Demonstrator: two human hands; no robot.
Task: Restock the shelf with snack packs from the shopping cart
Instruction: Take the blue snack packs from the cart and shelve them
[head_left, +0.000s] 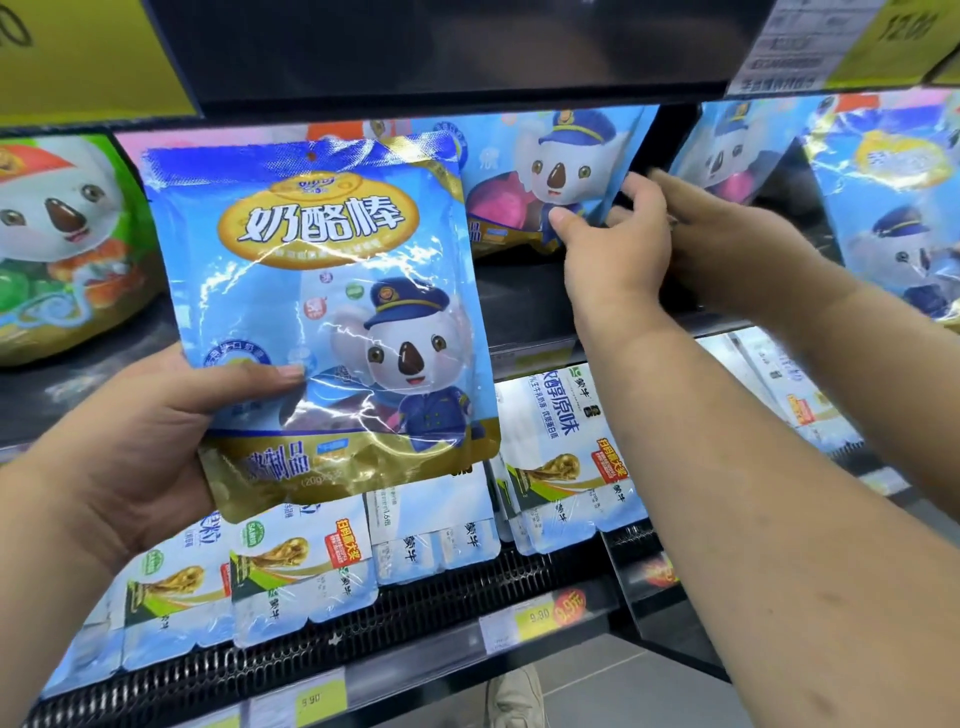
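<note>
Left hand (156, 441): grips the pack (322, 312) at its lower left corner, thumb across the front, fingers behind.
Pack: upright, held in front of the shelf (519, 296), left of the right hand and well apart from it.
Right hand (613, 260): on the shelved pack (550, 166) – thumb on its front, fingers curled round its right edge.
Arm (753, 260): reaches in from the right; its hand is mostly hidden behind the right hand.
Edges: the board above hangs just over the pack tops.
Room: a bare dark stretch of shelf lies below the shelved pack, between the held pack and the right hand.
Neighbours: green pack (57, 234) at far left, blue packs (893, 208) at right.
Writing: "奶酪棒" in a gold oval over a koala in a blue cap – the bottom line is partly creased.
Below: milk packs (301, 561) marked "蒙牛"; tags (535, 618) read "9.90".
</note>
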